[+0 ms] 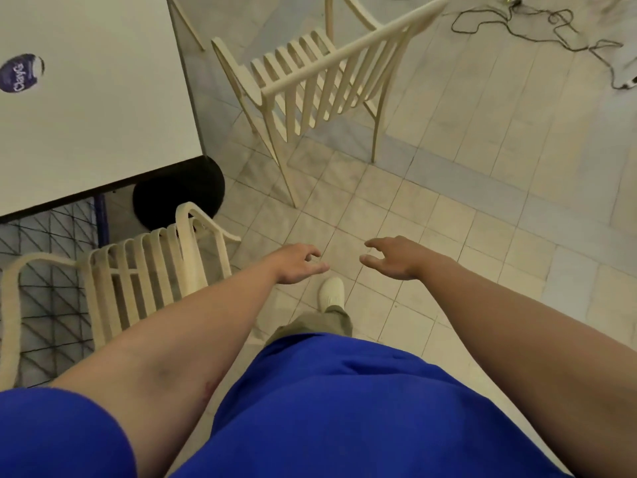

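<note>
Over open tile beside the white table (pixel 103 115), left hand (pixel 300 263) and right hand (pixel 393 258) both empty, fingers loosely curled, stretched toward the cream slatted chair (pixel 344 55) standing well ahead, untouched; likely hazard: its thin legs catching tile joints or knocking the near chair (pixel 155 270) when pulled.

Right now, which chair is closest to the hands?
The near chair, by the table corner, just beside the left hand. The far chair stands ahead across the tiles, well beyond it.
</note>
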Tool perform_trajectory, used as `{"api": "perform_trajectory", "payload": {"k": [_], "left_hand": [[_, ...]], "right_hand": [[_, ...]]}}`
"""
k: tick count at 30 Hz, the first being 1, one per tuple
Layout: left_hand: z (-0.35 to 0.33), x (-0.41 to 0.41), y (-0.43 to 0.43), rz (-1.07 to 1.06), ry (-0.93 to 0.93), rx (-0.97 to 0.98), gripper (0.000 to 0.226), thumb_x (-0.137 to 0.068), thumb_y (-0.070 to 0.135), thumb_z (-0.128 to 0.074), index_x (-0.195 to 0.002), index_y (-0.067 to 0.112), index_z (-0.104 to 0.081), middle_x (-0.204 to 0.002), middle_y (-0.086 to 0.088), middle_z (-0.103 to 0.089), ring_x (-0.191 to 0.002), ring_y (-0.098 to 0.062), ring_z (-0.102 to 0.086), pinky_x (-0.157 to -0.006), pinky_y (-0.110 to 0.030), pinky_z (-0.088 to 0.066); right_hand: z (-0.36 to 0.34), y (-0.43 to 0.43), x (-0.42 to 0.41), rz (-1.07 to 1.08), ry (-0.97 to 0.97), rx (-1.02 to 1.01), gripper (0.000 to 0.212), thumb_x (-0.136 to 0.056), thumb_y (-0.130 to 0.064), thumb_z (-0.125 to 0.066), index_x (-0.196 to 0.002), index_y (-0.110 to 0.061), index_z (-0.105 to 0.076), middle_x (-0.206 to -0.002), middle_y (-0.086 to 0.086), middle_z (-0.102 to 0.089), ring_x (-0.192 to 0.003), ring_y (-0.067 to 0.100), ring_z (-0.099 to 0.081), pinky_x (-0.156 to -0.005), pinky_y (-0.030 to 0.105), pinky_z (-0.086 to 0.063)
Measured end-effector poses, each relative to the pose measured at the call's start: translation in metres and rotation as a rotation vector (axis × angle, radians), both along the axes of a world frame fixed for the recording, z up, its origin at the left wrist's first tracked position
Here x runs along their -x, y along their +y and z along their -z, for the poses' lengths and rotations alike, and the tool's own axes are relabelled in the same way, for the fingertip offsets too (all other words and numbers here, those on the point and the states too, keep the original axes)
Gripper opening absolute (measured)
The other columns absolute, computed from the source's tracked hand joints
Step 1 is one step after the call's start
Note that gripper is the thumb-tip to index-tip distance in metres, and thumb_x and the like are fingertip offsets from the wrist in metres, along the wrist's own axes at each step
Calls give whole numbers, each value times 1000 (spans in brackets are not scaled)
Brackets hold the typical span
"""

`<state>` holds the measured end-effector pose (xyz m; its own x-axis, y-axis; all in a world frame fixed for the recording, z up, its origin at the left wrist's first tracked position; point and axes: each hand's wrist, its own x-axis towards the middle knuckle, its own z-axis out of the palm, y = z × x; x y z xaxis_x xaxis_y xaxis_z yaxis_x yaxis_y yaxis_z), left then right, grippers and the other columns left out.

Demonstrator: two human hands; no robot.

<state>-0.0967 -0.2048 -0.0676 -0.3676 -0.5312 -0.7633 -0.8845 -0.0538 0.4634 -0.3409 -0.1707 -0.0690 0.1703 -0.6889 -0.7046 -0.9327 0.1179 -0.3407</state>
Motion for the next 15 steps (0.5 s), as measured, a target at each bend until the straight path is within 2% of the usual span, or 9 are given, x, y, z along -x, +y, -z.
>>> {"api": "perform_trajectory", "payload": {"k": [8,15], "left_hand": [[-12,49,-128,-48,59,44,66,-89,61,-59,-143,23,-51,-140,-4,-57,-125,-21,-54,-107,-38,-42],[-1,83,-195,-133,13,37,69,-89,62,-57,-145,22,-48,-144,-5,-54,-129,-23,-52,-109,-42,-41]], "right_hand": [[-6,-115,43,18,-7,-1,69,-95,-65,-39,-151,-24,-35,-153,4,-42,-139,25,-40,-113,42,-32],[1,-210,90,-100,-31,27,69,-96,-62,-38,-152,-20,-34,-155,5,-40,-141,26,-38,-114,41,-31]]}}
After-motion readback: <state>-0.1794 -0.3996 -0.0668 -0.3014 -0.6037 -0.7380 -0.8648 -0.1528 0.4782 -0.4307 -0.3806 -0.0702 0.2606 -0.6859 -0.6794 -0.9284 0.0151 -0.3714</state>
